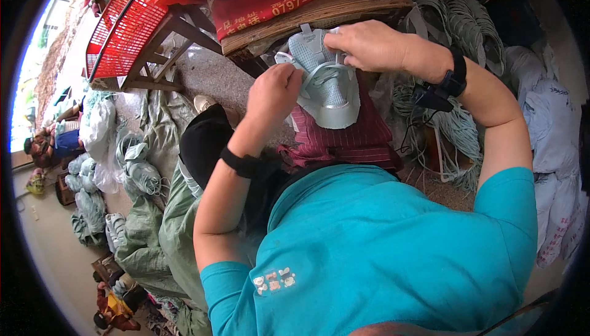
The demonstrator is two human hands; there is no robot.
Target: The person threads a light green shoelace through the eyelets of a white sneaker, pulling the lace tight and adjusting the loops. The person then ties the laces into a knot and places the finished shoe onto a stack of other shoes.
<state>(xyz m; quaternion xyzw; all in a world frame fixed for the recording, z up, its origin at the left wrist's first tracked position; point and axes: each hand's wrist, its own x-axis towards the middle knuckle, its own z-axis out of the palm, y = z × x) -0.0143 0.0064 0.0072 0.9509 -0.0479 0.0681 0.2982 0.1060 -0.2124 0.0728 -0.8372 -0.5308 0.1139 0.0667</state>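
A pale mint shoe upper with a mesh toe and no visible sole lies over my lap, its toe pointing toward me. A light shoelace loops loosely across its front, below the tongue. My left hand is closed in a pinch at the upper's left edge, by the lacing. At the opposite edge, near the tongue, the fingers of my right hand are also pinched. My fingertips hide whether each pinch takes in the lace too. Maroon striped cloth is beneath the upper.
A wooden bench with a red printed cloth stands just beyond my hands. Far left is a red plastic basket on a wooden stool. Bundled mint laces hang at right, near stacked uppers. Green sacks lie at left.
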